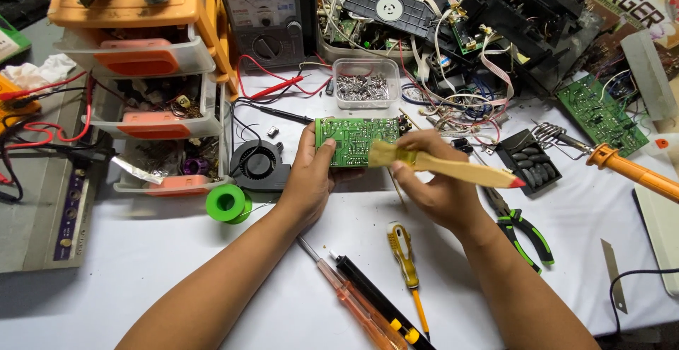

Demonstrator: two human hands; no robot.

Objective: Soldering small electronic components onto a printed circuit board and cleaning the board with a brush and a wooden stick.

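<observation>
Mid-clean, I'd say: left hand fingers clamp the green circuit board at frame center above the counter, right hand grips a wooden brush on it. Can't tell how much is brushed.

1. Both bare forearms reach up from the lower edge and converge toward the middle.
2. The left hand is raised with the palm turned inward, thumb and fingers pinched closed in a grip.
3. The right hand sits just beside it, fingers curled shut, wrist bent slightly.
</observation>
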